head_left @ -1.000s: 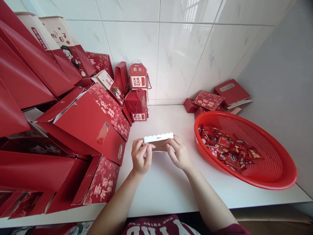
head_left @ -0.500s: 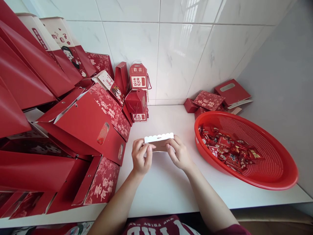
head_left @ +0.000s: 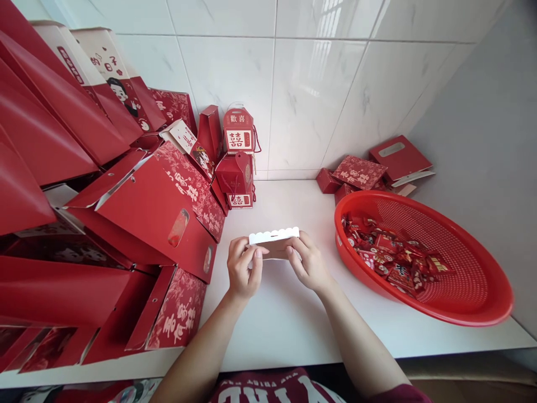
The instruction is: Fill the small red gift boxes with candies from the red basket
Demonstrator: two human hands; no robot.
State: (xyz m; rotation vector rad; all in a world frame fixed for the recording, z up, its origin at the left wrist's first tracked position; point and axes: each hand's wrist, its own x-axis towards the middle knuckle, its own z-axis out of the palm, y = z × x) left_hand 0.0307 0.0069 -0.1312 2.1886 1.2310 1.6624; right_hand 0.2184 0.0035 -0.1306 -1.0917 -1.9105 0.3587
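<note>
Between both hands, above the middle of the white tabletop, is a small cardboard box [head_left: 274, 248] with a white scalloped flap along its far edge and a brownish inner side facing me. My left hand [head_left: 245, 267] grips its left end, the thumb upright and a finger lying along the near side. At the right end my right hand [head_left: 308, 263] pinches it between thumb and fingers. The outer face of the box, turned away from me, is hidden.
Red gift boxes [head_left: 142, 210] are heaped along the left. Small corded boxes [head_left: 238, 137] stand stacked by the tiled wall. A red plastic basket [head_left: 474, 263] on the right contains wrapped sweets [head_left: 390, 252]; behind it lie more red boxes [head_left: 358, 170]. The tabletop's front edge [head_left: 285, 366] is near me.
Hands and box keep the same pose. The whole view has shifted very slightly; nothing was taken up or let go.
</note>
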